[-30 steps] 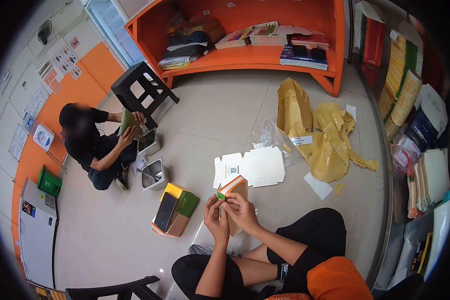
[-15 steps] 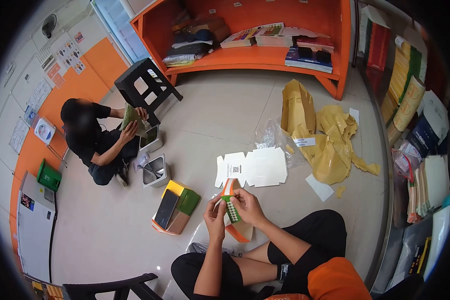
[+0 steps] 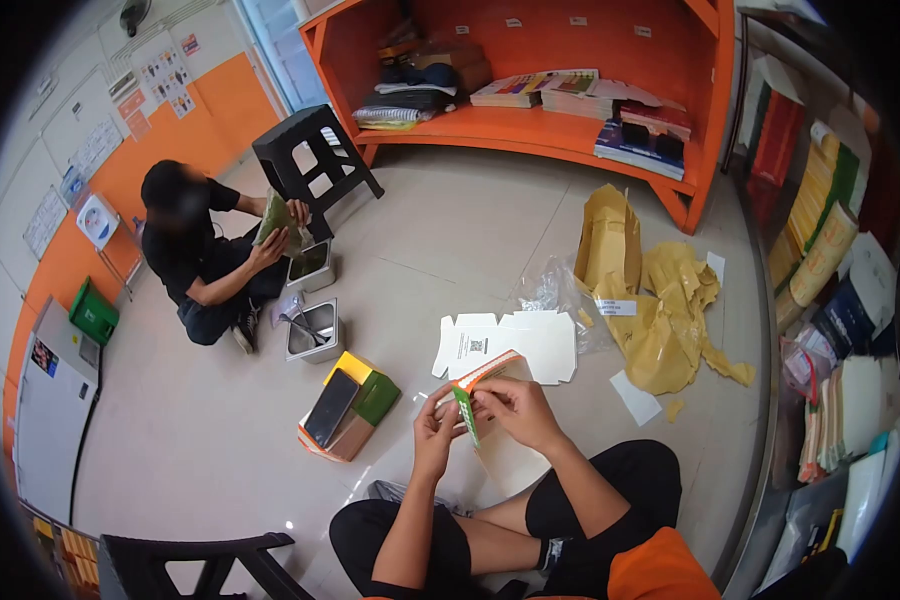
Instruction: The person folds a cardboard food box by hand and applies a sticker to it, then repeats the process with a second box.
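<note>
In front of my crossed legs, a thin printed cardboard carton (image 3: 510, 462) with orange, green and white panels is held partly folded. My left hand (image 3: 434, 432) pinches its green flap from the left side. The fingers of my right hand (image 3: 520, 412) grip the same carton near its fold from the right. Its pale inner face curves down toward my lap. Just beyond my hands lies a flat white carton blank (image 3: 505, 345) with a printed square code. To the left, a dark phone (image 3: 332, 408) rests on a yellow, green and brown box (image 3: 378, 398).
Farther left, a person (image 3: 195, 260) sits holding a bag of green contents (image 3: 275, 218) above a metal container (image 3: 312, 265). Another metal container (image 3: 315, 330) holds utensils. Torn brown paper (image 3: 665, 320) lies right, an orange shelf (image 3: 530, 125) stands behind, and a black stool (image 3: 315, 160) stands beside it.
The carton has turned in my hands, so its green patterned panel now shows edge-on and more of the pale inner face is visible. My view has shifted slightly.
</note>
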The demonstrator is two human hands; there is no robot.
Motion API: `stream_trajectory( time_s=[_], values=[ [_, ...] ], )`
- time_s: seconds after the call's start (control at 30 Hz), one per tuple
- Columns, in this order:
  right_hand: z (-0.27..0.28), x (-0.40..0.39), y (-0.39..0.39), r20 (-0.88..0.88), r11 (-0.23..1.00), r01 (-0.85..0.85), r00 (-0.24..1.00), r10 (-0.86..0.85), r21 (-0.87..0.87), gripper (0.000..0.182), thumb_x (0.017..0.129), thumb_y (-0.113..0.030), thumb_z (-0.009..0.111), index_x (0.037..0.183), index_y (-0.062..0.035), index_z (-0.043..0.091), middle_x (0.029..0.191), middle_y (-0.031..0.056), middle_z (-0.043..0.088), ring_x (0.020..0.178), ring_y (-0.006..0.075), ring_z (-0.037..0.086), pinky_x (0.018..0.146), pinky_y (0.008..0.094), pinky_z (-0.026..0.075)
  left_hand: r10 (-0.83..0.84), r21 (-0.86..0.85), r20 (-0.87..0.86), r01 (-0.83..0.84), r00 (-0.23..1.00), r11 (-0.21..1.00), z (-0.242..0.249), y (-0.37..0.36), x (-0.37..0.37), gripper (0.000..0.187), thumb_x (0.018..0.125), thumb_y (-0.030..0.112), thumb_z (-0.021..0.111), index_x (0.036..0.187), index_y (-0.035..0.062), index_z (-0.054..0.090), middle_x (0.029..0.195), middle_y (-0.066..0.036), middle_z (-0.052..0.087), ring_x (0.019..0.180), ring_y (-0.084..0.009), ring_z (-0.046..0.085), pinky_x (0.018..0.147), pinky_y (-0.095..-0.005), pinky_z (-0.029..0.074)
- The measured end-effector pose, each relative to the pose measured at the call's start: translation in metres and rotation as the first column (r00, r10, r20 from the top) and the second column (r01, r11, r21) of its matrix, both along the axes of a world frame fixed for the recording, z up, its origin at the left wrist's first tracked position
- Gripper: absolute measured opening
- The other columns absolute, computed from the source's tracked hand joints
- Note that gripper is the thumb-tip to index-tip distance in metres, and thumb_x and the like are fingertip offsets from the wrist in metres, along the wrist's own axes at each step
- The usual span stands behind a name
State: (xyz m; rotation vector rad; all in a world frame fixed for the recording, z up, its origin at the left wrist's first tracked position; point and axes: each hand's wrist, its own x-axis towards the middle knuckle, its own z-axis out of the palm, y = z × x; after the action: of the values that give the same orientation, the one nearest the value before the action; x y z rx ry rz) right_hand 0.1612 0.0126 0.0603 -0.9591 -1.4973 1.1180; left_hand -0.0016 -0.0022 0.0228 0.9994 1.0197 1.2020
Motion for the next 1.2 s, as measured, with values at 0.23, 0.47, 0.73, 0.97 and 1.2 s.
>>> stream_trajectory(
  time_s=[0.23,0.47,0.73,0.97,1.2],
  values=[
    [0.012,-0.004,-0.012,0.082,0.986,-0.135,0.986,0.143,-0.093,0.018,0.092,-0.001,0.055,0.108,0.0036,0.061,0.104,0.0104,0.065,0.096,0.016,0.065,0.074,0.0275,0.057,0.137,-0.01,0.009,-0.137,0.991,0.991,-0.004,-0.003,0.01,0.042,0.1,0.036,0.047,0.133,0.0093,0.046,0.111,-0.006,0.062,0.09,-0.0107,0.061,0.071,-0.0221,0.049],
    [0.032,0.036,0.01,-0.131,0.99,0.048,0.989,-0.065,-0.131,0.027,0.091,-0.008,0.061,0.118,-0.0016,0.062,0.101,0.006,0.064,0.083,0.0087,0.059,0.071,0.0223,0.049,0.162,0.045,0.16,-0.171,0.974,0.984,0.014,0.004,0.002,0.032,0.099,0.03,0.051,0.125,0.0119,0.046,0.106,-0.007,0.063,0.085,-0.0102,0.062,0.07,-0.0237,0.052],
    [-0.013,0.011,0.013,-0.291,0.967,-0.095,0.957,0.023,-0.237,0.023,0.085,-0.013,0.071,0.103,0.0009,0.067,0.082,0.0005,0.064,0.072,0.0053,0.055,0.067,0.0207,0.046,0.244,0.14,0.092,-0.255,0.966,0.957,0.001,-0.002,0.008,0.025,0.096,0.02,0.057,0.11,0.0059,0.043,0.086,-0.005,0.062,0.075,-0.0064,0.058,0.062,-0.0199,0.047],
    [0.001,0.004,0.003,0.015,0.993,0.011,1.0,-0.009,-0.117,0.017,0.088,-0.018,0.068,0.088,-0.0006,0.068,0.073,-0.0037,0.061,0.065,0.0002,0.049,0.058,0.0189,0.041,0.321,0.306,-0.074,-0.285,0.944,0.908,0.01,0.004,0.002,0.02,0.093,0.021,0.063,0.092,0.0058,0.05,0.077,0.002,0.057,0.07,-0.0029,0.053,0.059,-0.0186,0.041],
    [0.016,0.015,0.001,-0.093,0.927,-0.127,0.991,0.1,-0.353,0.02,0.092,-0.013,0.062,0.102,0.0034,0.066,0.086,0.0108,0.067,0.066,0.0185,0.069,0.047,0.0221,0.049,0.142,0.189,-0.554,-0.042,0.82,0.981,0.035,0.002,-0.026,0.029,0.085,0.034,0.07,0.093,0.0063,0.068,0.064,-0.002,0.06,0.056,-0.006,0.046,0.052,-0.0249,0.038]
  ],
)
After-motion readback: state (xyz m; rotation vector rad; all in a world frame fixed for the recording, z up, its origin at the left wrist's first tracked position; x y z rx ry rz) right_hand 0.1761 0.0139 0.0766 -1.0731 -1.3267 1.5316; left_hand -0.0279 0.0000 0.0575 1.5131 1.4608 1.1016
